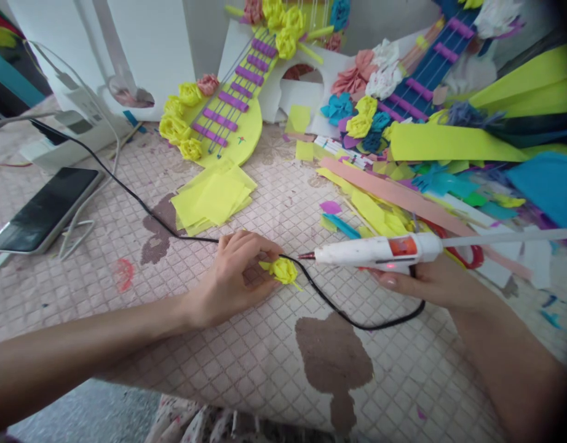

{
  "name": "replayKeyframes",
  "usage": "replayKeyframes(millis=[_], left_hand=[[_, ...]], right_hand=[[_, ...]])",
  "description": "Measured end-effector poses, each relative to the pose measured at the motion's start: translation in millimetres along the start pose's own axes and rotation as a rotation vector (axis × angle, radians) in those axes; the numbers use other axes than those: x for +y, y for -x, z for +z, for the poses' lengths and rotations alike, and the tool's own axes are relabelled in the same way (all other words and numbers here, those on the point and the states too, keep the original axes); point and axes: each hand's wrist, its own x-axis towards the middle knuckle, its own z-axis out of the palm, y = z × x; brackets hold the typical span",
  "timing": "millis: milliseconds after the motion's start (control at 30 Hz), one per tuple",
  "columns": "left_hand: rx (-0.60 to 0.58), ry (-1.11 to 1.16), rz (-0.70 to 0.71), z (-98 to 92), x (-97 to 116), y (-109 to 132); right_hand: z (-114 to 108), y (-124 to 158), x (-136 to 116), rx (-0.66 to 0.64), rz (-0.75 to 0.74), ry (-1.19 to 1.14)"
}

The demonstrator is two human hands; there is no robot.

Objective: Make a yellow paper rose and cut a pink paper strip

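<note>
Reaching in from the lower left with the left hand (232, 274), with curved fingers, and pinching a yellow paper rose (283, 271) at the fingertips, on or just over the patterned tablecloth (246, 363). Grasping a white hot-glue gun (357, 253) nearly level in the right hand (443, 283), with nozzle (307, 256) aimed left, just beside the rose.

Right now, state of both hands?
Left hand: closed, pinching a yellow paper flower between thumb and fingers.
Right hand: closed, holding the white glue gun, nozzle pointed toward the flower.
</note>
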Motion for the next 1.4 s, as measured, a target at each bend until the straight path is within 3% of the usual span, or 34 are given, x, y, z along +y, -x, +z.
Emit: replayKeyframes(millis=[233,433,767,1267,1400], left_hand=[[0.004,0.004,-0.013,-0.7,-0.6,3.0],[0.043,0.003,-0.001,1.6,-0.8,4.0],[0.055,-0.012,0.006,2.9,-0.3,2.9],[0.046,-0.020,0.017,2.3,-0.6,4.7],[0.047,-0.017,0.015,1.7,0.0,4.6]], right_hand=[[14.0,-13.7,-13.6,0.255,0.214,0.079],[28.9,-51.0,-20.2,0.397,0.113,0.047],[47.9,-109.3,-10.1,0.466,0.021,0.139],[42.4,-75.1,-0.2,0.462,0.044,-0.037],[40.7,-71.0,-4.0,0.589,0.004,0.051]])
